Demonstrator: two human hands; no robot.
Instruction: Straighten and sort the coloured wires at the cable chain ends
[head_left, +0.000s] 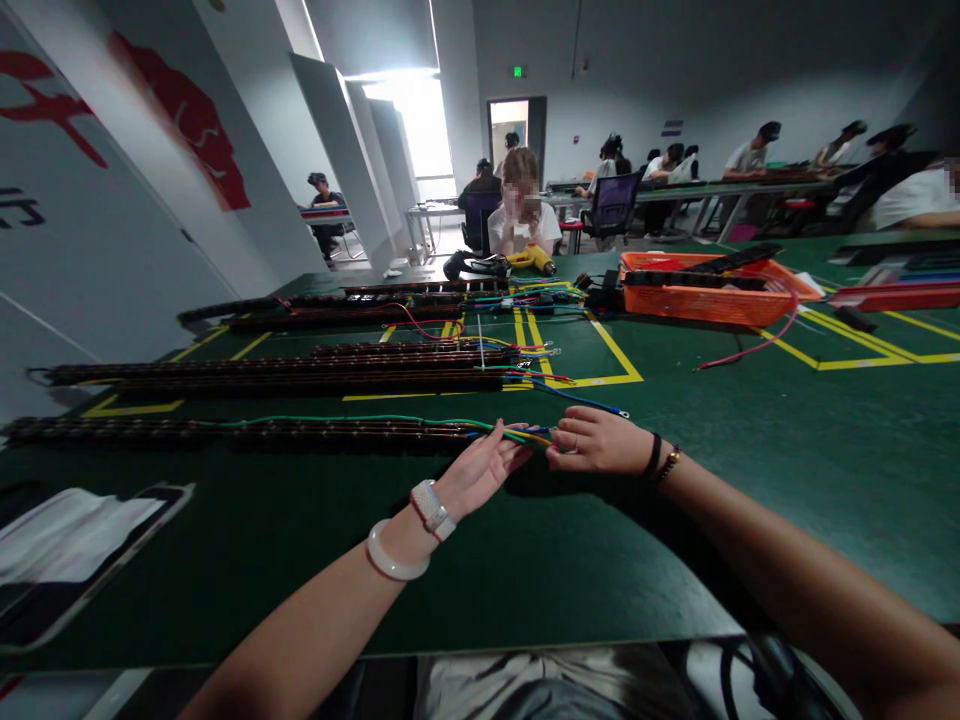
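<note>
Pinching coloured wires (529, 435) with left hand (480, 472) fingers (510, 458) closed on them, and gripping the same bundle just beside with right hand (596, 442) fingers (570, 440) curled over. Lying on the green desk (787, 470), at the near strip's (300, 433) right end.

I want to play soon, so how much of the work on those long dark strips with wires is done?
Hard to say, perhaps midway. The farther strips lie in rows with wires out, seemingly handled. The left hand and right hand hold the coloured wires at the end of the nearest strip. The orange basket holds more dark pieces, possibly still waiting.
</note>
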